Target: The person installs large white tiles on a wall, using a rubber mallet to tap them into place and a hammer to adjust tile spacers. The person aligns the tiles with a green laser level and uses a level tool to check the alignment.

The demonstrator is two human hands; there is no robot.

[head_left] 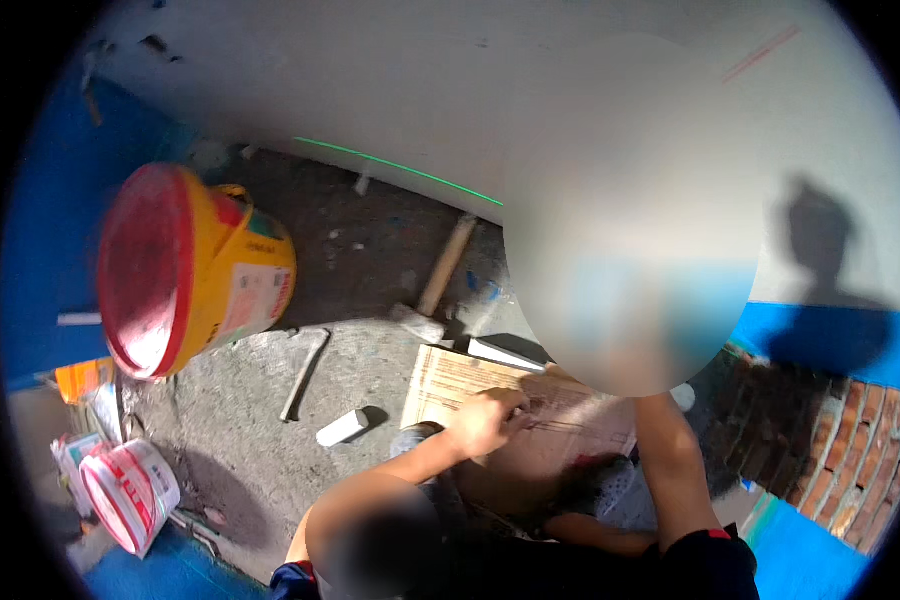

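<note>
I crouch over a tan cardboard sheet [450, 385] with ruled lines, lying on the concrete floor. My left hand [485, 420] rests on the sheet with its fingers curled; whether it holds anything does not show. My right forearm [670, 470] rises from the lower edge into a large blurred patch, which hides my right hand. A hammer [438, 285] with a wooden handle lies just beyond the sheet, and a flat white piece [505, 353] sits at the sheet's far edge.
A yellow bucket [195, 270] with a red lid lies on its side at the left. A white and red tub [130, 495] is lower left. A thin bar [305, 372] and a short white tube [342, 428] lie on the floor. A green laser line [400, 165] crosses the white wall. Brickwork [830, 440] is at right.
</note>
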